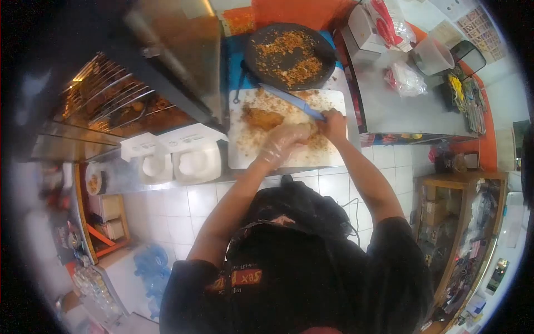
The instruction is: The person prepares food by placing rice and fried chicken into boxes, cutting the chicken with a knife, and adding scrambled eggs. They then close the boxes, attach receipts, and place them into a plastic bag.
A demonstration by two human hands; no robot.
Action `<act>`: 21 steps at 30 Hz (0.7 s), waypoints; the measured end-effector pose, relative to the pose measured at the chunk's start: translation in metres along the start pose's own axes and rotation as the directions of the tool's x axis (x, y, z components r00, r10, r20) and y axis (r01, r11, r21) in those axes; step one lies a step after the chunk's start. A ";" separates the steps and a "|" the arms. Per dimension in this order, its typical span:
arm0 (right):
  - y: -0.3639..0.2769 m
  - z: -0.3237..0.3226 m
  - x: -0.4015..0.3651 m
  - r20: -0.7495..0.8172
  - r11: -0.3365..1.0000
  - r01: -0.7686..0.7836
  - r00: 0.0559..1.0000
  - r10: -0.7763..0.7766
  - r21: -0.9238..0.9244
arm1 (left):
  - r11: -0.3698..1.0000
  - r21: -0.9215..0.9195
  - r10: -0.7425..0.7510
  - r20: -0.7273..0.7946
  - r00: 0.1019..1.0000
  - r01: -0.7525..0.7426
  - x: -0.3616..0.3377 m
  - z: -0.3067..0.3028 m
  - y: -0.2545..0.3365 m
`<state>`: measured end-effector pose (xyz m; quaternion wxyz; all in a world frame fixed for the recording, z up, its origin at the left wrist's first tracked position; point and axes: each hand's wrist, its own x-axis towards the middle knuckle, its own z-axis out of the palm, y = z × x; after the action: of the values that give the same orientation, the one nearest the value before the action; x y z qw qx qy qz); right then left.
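Note:
My right hand (334,123) is closed around the handle of a blue-grey knife (292,100), whose blade points up and left over a white cutting board (240,153). Wearing a clear plastic glove, my left hand (286,143) rests low over the board with its fingers curled in. Whatever sits under those fingers is hidden. Just beyond the gloved hand lies a browned, breaded piece of food (264,118). Brown crumbs are scattered across the board, some beside both hands.
Behind the board stands a dark round pan (261,69) with crumbs in it. White takeaway boxes (194,161) stand open at the left, near a lit display case (119,103) with wire racks. A metal counter (384,106) at the right bears plastic bags and a white tub (433,57).

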<state>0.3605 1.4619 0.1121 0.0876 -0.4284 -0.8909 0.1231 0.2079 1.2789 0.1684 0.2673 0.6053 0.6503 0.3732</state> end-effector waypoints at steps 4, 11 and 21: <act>0.021 -0.016 -0.010 0.149 0.976 0.052 0.985 -0.085 0.212 | 0.887 0.342 0.359 -0.086 0.929 -0.311 -0.032 0.030 -0.035; 0.057 -0.060 -0.055 0.375 0.889 -0.125 0.925 -0.056 0.440 | 0.942 0.267 -0.115 -0.317 0.941 0.205 -0.059 0.042 -0.009; 0.024 -0.083 -0.141 0.715 0.327 -0.683 0.699 0.032 0.653 | 0.883 0.369 -0.148 -0.368 0.918 0.290 -0.030 0.085 -0.006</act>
<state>0.4873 1.3777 0.1768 -0.0103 -0.4502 -0.5324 0.7168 0.2766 1.2629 0.1113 0.0606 0.4989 0.8150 0.2884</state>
